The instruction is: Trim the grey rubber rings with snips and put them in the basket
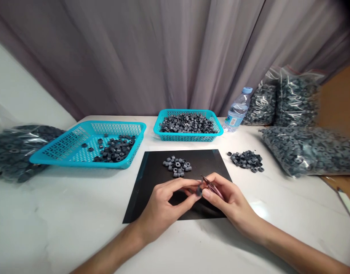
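Observation:
My left hand (166, 199) is closed, pinching a small dark grey plastic ring (199, 191) between thumb and fingertips. It hovers over the near part of a black mat (152, 190). My right hand (230, 196) is closed around a slim reddish tool with a pointed tip, which looks like tweezers (212, 187). The tip is close to the ring; whether they touch, I cannot tell. Just beyond my hands, a small pile of grey rings (177, 165) lies on the mat. Another heap of rings (247, 160) sits on the white table, right of the mat.
A turquoise basket (77, 163) partly filled with rings stands at left, and a fuller one (189, 137) at the back. Beside that is a water bottle (237, 110). Bulging clear bags of rings lie at left (17, 148) and right (314, 152). A grey curtain (140, 57) hangs behind.

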`<state>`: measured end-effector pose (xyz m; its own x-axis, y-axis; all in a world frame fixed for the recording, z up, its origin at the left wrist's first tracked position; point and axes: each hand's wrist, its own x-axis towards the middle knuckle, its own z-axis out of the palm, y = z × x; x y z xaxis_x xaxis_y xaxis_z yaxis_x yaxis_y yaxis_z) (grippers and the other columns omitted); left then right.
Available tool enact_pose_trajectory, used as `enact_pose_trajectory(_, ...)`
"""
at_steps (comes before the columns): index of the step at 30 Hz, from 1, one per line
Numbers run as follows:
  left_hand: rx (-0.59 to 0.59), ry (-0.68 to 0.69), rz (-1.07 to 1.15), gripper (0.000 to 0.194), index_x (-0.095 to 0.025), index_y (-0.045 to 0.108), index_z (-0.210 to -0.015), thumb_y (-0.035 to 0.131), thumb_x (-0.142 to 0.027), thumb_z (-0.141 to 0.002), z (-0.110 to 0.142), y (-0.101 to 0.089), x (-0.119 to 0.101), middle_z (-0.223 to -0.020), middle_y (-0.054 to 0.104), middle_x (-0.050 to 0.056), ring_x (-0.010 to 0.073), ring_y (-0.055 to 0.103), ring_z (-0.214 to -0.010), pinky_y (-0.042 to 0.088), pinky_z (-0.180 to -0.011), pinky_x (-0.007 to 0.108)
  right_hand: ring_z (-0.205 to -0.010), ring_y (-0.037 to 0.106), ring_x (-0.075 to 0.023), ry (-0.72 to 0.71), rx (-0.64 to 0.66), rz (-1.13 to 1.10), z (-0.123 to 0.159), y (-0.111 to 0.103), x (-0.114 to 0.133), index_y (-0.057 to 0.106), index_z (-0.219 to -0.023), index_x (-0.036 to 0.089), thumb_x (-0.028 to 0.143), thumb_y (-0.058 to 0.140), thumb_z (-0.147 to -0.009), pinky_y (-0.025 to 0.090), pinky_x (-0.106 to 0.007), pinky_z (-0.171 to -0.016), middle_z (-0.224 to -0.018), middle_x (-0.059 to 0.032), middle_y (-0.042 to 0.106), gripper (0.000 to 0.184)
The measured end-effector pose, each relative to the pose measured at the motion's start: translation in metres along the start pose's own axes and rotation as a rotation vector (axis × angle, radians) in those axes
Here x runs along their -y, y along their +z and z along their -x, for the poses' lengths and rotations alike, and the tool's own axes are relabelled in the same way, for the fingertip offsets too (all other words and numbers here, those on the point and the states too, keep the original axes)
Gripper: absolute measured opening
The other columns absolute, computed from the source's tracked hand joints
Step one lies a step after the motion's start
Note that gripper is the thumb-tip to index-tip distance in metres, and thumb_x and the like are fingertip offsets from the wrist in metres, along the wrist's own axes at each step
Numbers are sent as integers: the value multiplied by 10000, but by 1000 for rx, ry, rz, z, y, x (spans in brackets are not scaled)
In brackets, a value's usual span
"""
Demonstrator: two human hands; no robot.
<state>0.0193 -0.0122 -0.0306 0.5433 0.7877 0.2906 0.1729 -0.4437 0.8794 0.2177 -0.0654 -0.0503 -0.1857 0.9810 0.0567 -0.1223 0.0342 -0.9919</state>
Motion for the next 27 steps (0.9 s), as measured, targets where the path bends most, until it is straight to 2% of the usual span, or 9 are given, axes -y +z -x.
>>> enact_pose_trajectory(7, 27, 1, -6, 193, -218, 791, -1085, 664, -201, -940, 0, -2, -1, -1019, 806, 32, 184, 744, -901, 577, -837, 271, -794, 560, -144, 37, -62, 39, 2, 3, 1, 540, -946, 231, 484, 689, -926, 495, -253, -762, -866, 13, 575, 293)
enact_pose_trajectory(12, 14, -132, 42, 173, -205, 799, -1031, 691, -294, -929, -1, 0, 1, -953, 808, 27, 190, 740, -847, 582, -807, 273, -732, 528, -114, 7, -116, 52, 3, 4, 0, 540, -933, 236, 433, 710, -924, 499, -227, -714, -814, 38, 500, 260)
enact_pose_trajectory(15, 67, -168, 79, 175, -203, 797, -988, 657, -302, -955, -1, 0, 1, -925, 795, 17, 178, 726, -839, 569, -802, 257, -760, 592, -122, -20, -136, 52, 3, 2, -1, 570, -986, 244, 409, 715, -925, 520, -241, -735, -831, 34, 539, 228)
enact_pose_trajectory(18, 131, -148, 49, 197, -195, 787, -903, 627, -286, -973, -1, 1, -2, -886, 780, 10, 163, 711, -815, 544, -798, 245, -844, 667, -154, -39, -99, 44, 3, 1, -2, 603, -1041, 243, 381, 698, -943, 539, -280, -807, -901, 5, 639, 194)
enact_pose_trajectory(20, 163, -136, 23, 224, -187, 768, -846, 615, -281, -980, -1, 0, -3, -856, 768, 7, 155, 701, -795, 530, -792, 239, -864, 681, -160, -44, -57, 24, 3, 1, -2, 615, -1012, 235, 360, 675, -963, 537, -288, -832, -912, -4, 671, 147)
enact_pose_trajectory(27, 204, -146, -18, 250, -192, 727, -816, 588, -291, -1000, -1, -1, -4, -841, 748, -10, 136, 690, -803, 509, -787, 216, -871, 646, -148, 0, 9, -32, 0, 1, 1, 585, -947, 219, 356, 629, -997, 501, -263, -827, -887, 2, 659, 153)
